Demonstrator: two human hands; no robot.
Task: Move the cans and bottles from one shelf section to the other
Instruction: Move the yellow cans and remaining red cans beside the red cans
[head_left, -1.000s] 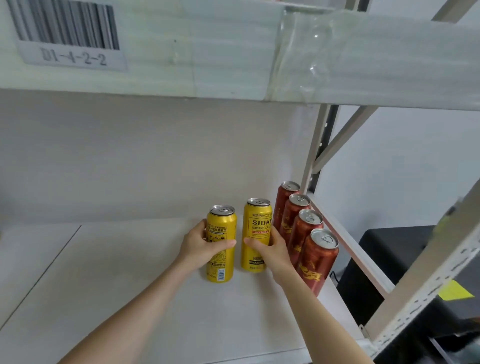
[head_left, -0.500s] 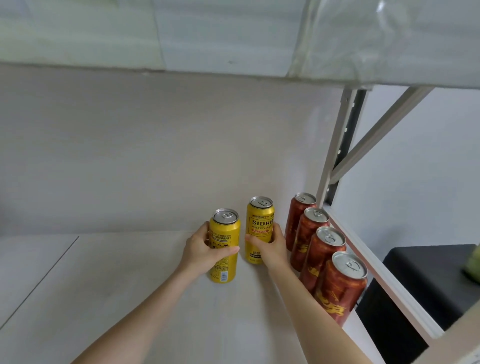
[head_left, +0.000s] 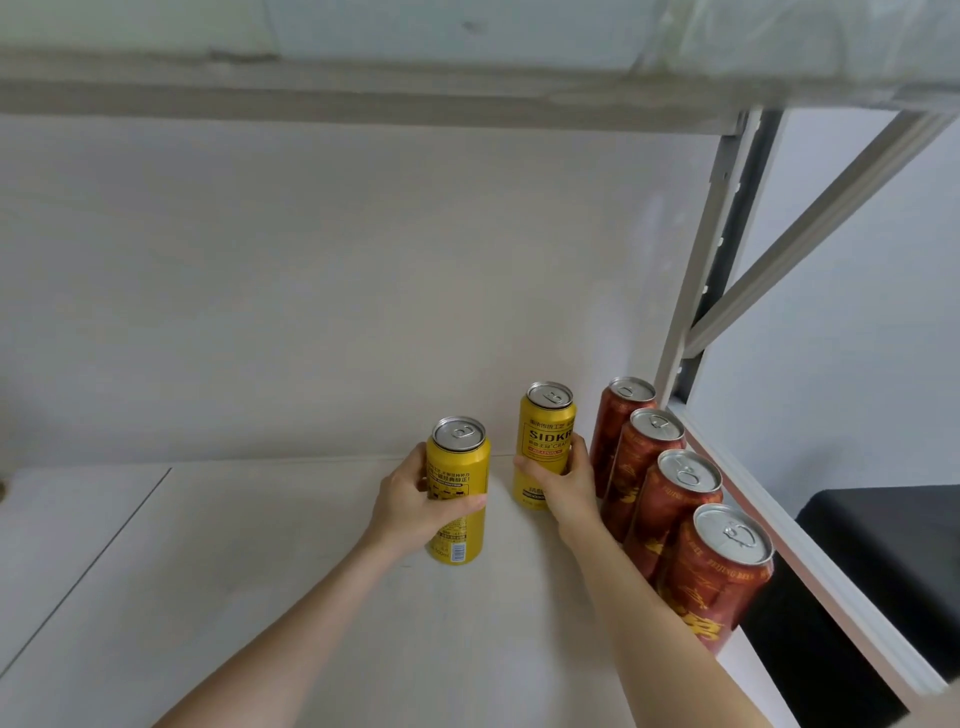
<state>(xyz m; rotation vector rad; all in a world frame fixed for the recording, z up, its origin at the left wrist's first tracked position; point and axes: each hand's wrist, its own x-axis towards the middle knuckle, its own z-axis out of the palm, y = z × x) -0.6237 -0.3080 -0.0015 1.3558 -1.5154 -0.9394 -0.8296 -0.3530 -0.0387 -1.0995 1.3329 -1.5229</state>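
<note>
**Two hands hold two yellow cans on a pale shelf, beside a row of red cans**

Compared with a second ago, the two yellow cans no longer stand shoulder to shoulder; the gap between them has widened. The right yellow can (head_left: 548, 431) now sits further back, close to the back panel (head_left: 311, 286), while the left yellow can (head_left: 460, 467) stays nearer to us. Our view has also dropped and moved in; the barcode label seen earlier on the upper shelf (head_left: 363, 88) has gone out of view.

The left hand (head_left: 415, 506) grips the left yellow can around its middle, with the thumb across the front and the fingers curled behind; the can is upright and looks to be standing on the shelf board (head_left: 260, 597). The right hand (head_left: 563, 483) grips the right yellow can low on its right side, fingers wrapped around the label; this can is upright too, and the hand hides part of its base.

Four red cans (head_left: 670, 514) stand upright in a line along the right edge of the board, running from the back towards us, just as they did before. The right hand and wrist lie just beside them; we cannot tell whether they touch. These cans hem in the right yellow can on its right side.

Behind the red cans rises a pale metal post (head_left: 696, 291), with a slanted brace (head_left: 810, 228) crossing to the upper right; a black box (head_left: 893, 540) sits beyond the shelf at lower right. A thin dark seam (head_left: 104, 545) crosses the board on the left.
</note>
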